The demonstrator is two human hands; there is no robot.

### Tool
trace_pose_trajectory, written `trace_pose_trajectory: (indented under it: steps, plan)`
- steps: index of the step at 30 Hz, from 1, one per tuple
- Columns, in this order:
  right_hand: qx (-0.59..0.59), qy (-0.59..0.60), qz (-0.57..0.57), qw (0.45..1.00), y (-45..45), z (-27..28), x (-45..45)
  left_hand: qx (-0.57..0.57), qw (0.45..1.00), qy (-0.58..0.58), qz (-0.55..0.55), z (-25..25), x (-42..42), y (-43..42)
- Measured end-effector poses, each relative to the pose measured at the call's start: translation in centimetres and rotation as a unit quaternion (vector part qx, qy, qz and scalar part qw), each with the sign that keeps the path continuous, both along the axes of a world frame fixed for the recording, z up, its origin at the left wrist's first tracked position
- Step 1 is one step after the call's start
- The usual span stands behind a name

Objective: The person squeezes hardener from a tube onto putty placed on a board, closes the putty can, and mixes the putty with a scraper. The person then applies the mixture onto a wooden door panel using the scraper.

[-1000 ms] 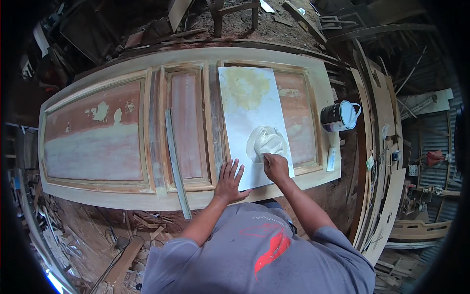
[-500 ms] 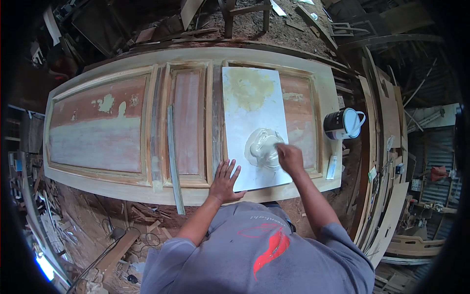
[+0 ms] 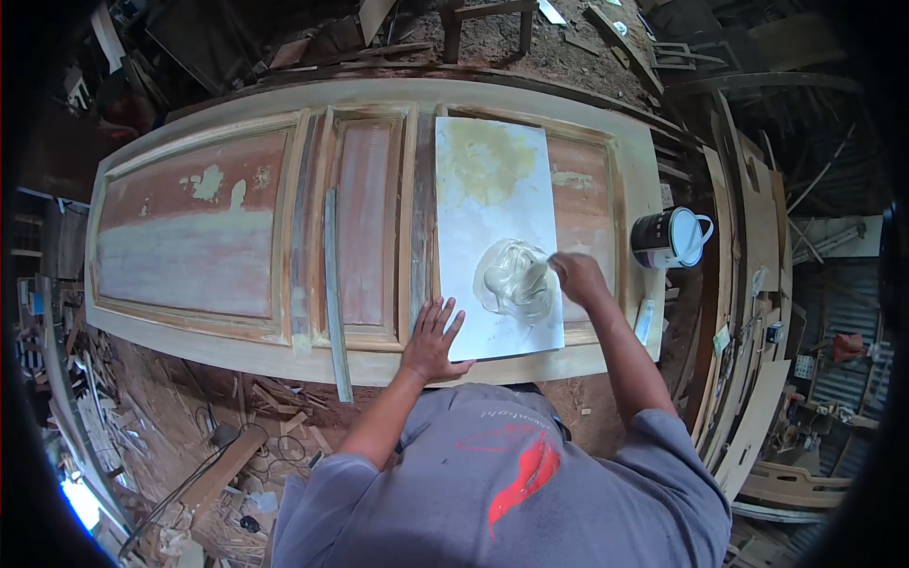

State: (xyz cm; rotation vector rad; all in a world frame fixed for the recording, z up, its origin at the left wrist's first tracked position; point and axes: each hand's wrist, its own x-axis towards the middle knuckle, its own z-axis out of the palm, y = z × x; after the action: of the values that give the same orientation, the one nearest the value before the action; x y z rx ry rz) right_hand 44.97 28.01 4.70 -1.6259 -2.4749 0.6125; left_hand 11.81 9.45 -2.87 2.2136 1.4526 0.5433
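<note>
A white board [image 3: 464, 317] lies across a panelled wooden door [image 3: 379, 363], with a wet heap of cream-white putty [image 3: 511, 279] on its near half and a dried yellowish smear on its far end. My left hand [image 3: 435, 343] rests with fingers spread at the board's near left corner, holding nothing. At the right edge of the putty, my right hand [image 3: 579, 277] is closed on a putty knife [image 3: 546, 260]; only a small part of the tool shows beside the fingers.
A dark paint can [image 3: 655, 239] with a white lid stands at the door's right end, near a small pale flat item [image 3: 645, 321]. A thin wooden strip [image 3: 336, 293] lies across the door's middle. Boards [image 3: 748, 312] are stacked to the right; scraps litter the floor.
My right hand has moved slightly up and right, to the edge of the putty, whose surface now shows fresh swirls. My left hand stays on the board. The view has shifted a little.
</note>
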Motion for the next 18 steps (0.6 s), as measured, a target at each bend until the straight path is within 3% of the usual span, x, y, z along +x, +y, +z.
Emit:
trace_pose_trajectory:
  steps: [4, 8, 10, 16, 18]
  plan:
    - [-0.073, -0.008, -0.044, 0.996, -5.6, -0.2, 0.0, -0.003, 1.000, -0.009, 0.001, -0.1, -0.2, -0.2]
    - [0.002, 0.088, -0.057, 0.994, -5.7, 1.5, -1.1, -0.011, 1.000, -0.005, -0.005, 0.1, -0.2, 0.0]
    - [0.024, 0.047, -0.063, 0.997, -2.9, 1.6, -1.1, -0.007, 1.000, -0.005, -0.006, 0.0, -0.2, -0.1]
    - [0.126, 0.082, -0.075, 0.986, 0.3, -1.0, -2.7, -0.004, 1.000, 0.020, -0.016, 0.3, -0.2, 0.0]
    - [0.016, 0.016, -0.048, 0.999, -2.7, -2.4, -2.4, -0.005, 1.000, 0.020, -0.017, 0.4, -0.2, 0.0]
